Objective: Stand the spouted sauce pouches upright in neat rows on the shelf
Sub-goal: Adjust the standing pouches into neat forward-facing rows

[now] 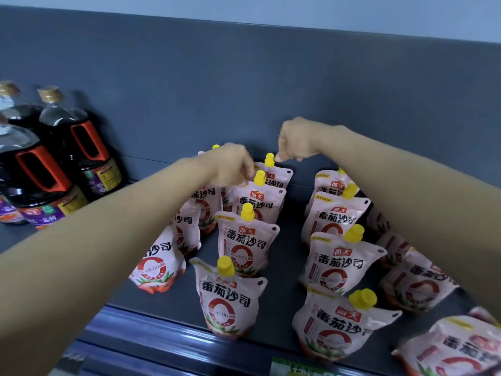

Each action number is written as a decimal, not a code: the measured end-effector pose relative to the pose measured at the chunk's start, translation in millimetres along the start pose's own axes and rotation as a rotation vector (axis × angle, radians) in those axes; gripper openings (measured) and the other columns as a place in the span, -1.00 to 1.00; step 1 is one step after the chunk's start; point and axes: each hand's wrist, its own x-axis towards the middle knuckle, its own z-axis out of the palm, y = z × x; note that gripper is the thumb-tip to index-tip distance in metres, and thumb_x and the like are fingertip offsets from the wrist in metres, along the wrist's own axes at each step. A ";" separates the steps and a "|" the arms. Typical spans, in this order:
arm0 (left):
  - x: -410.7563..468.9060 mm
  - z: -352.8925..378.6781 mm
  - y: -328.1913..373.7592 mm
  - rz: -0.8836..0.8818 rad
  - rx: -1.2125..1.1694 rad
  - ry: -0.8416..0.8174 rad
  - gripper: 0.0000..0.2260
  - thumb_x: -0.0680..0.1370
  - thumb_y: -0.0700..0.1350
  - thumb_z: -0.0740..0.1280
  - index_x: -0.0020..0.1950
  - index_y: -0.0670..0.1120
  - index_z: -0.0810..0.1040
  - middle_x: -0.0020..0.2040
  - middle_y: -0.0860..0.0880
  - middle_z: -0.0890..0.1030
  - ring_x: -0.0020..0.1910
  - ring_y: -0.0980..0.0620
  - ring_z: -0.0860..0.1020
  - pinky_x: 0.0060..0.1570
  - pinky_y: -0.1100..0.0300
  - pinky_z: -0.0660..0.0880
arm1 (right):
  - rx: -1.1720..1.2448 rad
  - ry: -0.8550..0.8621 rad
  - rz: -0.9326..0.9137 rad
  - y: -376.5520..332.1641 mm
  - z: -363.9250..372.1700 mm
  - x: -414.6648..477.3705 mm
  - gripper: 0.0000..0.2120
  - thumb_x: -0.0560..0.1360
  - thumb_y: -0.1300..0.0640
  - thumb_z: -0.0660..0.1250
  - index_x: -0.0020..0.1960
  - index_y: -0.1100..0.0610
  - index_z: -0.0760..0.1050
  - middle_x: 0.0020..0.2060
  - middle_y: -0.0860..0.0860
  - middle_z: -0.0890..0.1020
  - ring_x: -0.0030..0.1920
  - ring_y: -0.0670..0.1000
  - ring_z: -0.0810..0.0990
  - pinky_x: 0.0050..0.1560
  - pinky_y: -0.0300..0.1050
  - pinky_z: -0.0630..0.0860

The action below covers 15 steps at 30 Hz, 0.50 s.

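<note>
Pink spouted sauce pouches with yellow caps stand on the dark shelf (287, 267) in rows. The middle row runs from a front pouch (229, 299) back to the rearmost pouch (273, 175). My left hand (233, 165) reaches over the left row, fingers pinched on the top edge of the second pouch from the back (257, 202). My right hand (296, 142) hovers behind it, fingers curled, one fingertip touching the rearmost pouch's yellow cap (269, 159). A right row (339, 261) stands upright. My forearms hide parts of the left row (160, 264) and the far-right pouches (420, 286).
Large dark soy sauce bottles (73, 147) with orange handles stand at the left of the shelf. The grey back panel (244, 90) rises behind the pouches. A price rail (168, 337) runs along the front edge. More pouches (455, 348) lean at the bottom right.
</note>
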 end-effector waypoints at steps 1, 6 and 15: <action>-6.6 -9.3 2.7 0.003 -0.012 0.047 -0.79 0.45 -0.30 0.33 0.03 -0.11 0.64 -0.16 0.05 0.62 -0.12 0.05 0.53 -0.02 0.23 0.47 | -0.003 0.037 -0.022 -3.9 -7.1 -4.0 -0.71 0.51 0.04 0.34 0.01 0.28 0.63 -0.28 0.19 0.66 -0.21 0.08 0.56 -0.03 -0.10 0.54; -54.8 -52.6 -5.9 -0.025 -0.031 0.190 -0.81 0.46 -0.26 0.37 0.04 -0.11 0.64 -0.12 -0.03 0.66 -0.13 0.04 0.58 -0.06 0.28 0.46 | 0.092 0.082 -0.208 -46.4 -17.5 -16.8 -0.85 0.49 0.14 0.36 -0.13 0.22 0.63 -0.12 0.19 0.71 -0.21 0.08 0.64 -0.05 -0.12 0.57; -149.7 -56.1 -83.4 -0.178 -0.306 0.032 -0.50 0.24 0.36 0.39 -0.09 -0.03 0.66 -0.19 -0.04 0.67 -0.24 0.18 0.59 -0.11 0.35 0.50 | 0.191 -0.224 -0.342 -135.3 5.6 -2.9 -0.78 0.44 0.04 0.46 0.03 0.12 0.64 -0.21 -0.06 0.65 -0.21 -0.05 0.62 -0.11 -0.21 0.58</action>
